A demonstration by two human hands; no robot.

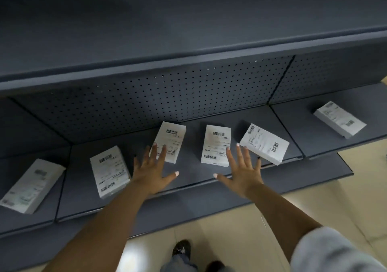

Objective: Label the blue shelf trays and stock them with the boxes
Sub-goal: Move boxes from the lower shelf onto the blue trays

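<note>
My left hand [151, 172] is spread flat, fingers straight and fanned wide, holding nothing. Its fingertips [164, 147] overlap the near end of the third box [170, 142]; whether they press on it or hover just above I cannot tell. My right hand [243, 170] is splayed the same way and also holds nothing, its index tip close to the near right corner of the fourth box [216, 145], its outer fingers reaching toward the near left edge of the fifth box [265, 143].

Both middle boxes lie ahead of my fingers, flat on the blue shelf tray [192, 174], label side up, their long sides running away from me toward the perforated back panel [167, 96]. The third leans a little to the right at its far end; the fourth sits nearly square. The fifth lies askew, its long side slanting down to the right. So the left hand is nearer the third box and the right nearer the fourth, and I judge the next push or straightening goes forward along those long sides.

Further left on the same tray lies the second box [110, 171], and on the neighbouring tray the first box [31, 186]. Away to the right, on another tray, rests the sixth box [339, 119]. I see no tray labels on the front edges from here.
</note>
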